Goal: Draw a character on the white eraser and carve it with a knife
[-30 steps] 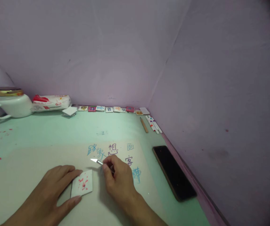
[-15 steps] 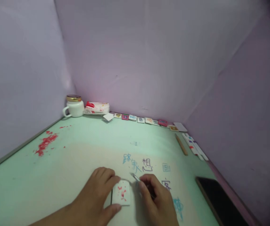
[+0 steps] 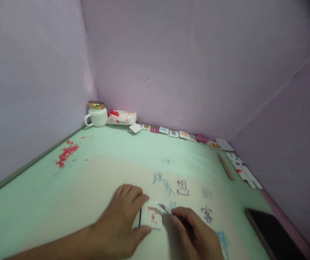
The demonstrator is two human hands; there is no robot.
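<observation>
My left hand [image 3: 122, 222] grips a small white pad [image 3: 151, 217] smeared with red, thumb and fingers clamped on its left side, pressing it on the green table [image 3: 111, 159]. My right hand [image 3: 198, 234] is closed round a thin silver-tipped tool [image 3: 163, 207], whose pointed tip lies over the pad's top right corner. Blue and black handwritten characters [image 3: 182, 187] are on the table just beyond both hands.
A white lidded mug [image 3: 96, 114] and a tissue pack [image 3: 122, 117] stand in the far corner. A row of small tiles [image 3: 175, 133] lines the back wall. A pencil [image 3: 225, 166] and markers [image 3: 243, 170] lie at the right, a dark phone [image 3: 274, 234] nearer. Red smears [image 3: 66, 154] mark the left.
The view has swung left and the hands now sit lower. The tool's tip has come from beside the pad to over its top right corner. My left hand keeps hold of the pad.
</observation>
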